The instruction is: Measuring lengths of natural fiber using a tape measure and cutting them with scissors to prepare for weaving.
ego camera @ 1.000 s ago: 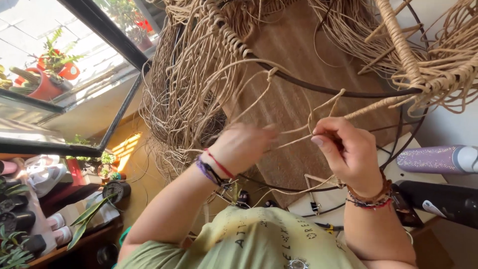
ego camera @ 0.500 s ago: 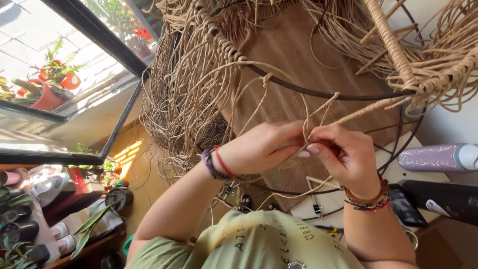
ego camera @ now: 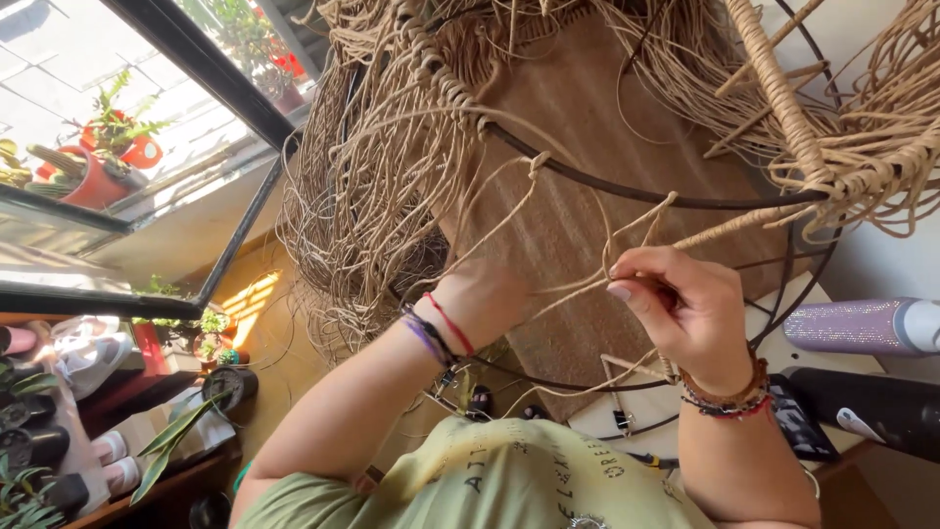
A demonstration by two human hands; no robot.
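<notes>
— Between the two hands, what runs across?

— Tan cord (ego camera: 578,286). One strand stretches from the left hand (ego camera: 490,294) to the right hand (ego camera: 685,309), and it leads on up toward a wrapped cord (ego camera: 729,225) that ends at the dark wire hoop (ego camera: 627,191).

— How does the right hand hold it?

— The thumb and forefinger are pinched together on the strand, the other fingers curled in. A beaded bracelet (ego camera: 729,397) sits on that wrist.

— And the left?

— It is turned away from the camera, fingers hidden behind the strands, so whether it grips the cord cannot be told. Red and purple bands (ego camera: 438,333) circle its wrist. The hands sit apart, joined only by the strand.

— What hangs around them?

— A mass of loose cords (ego camera: 372,196) drapes from the hoop on the left side, with knots along the hoop. A thick wrapped rib (ego camera: 778,93) rises at upper right, beside more bundled cord. Behind the cords lies a brown woven mat (ego camera: 578,108).

— Farther out?

— On the right, a glittery purple bottle (ego camera: 862,326) lies just above a black one (ego camera: 871,407). At left, a window (ego camera: 147,127) shows red pots (ego camera: 93,181) with plants, and sunlight falls on the floor below. Shoes (ego camera: 59,338) and small plants line a shelf at lower left. The person's pale green shirt (ego camera: 529,485) fills the bottom edge.
</notes>
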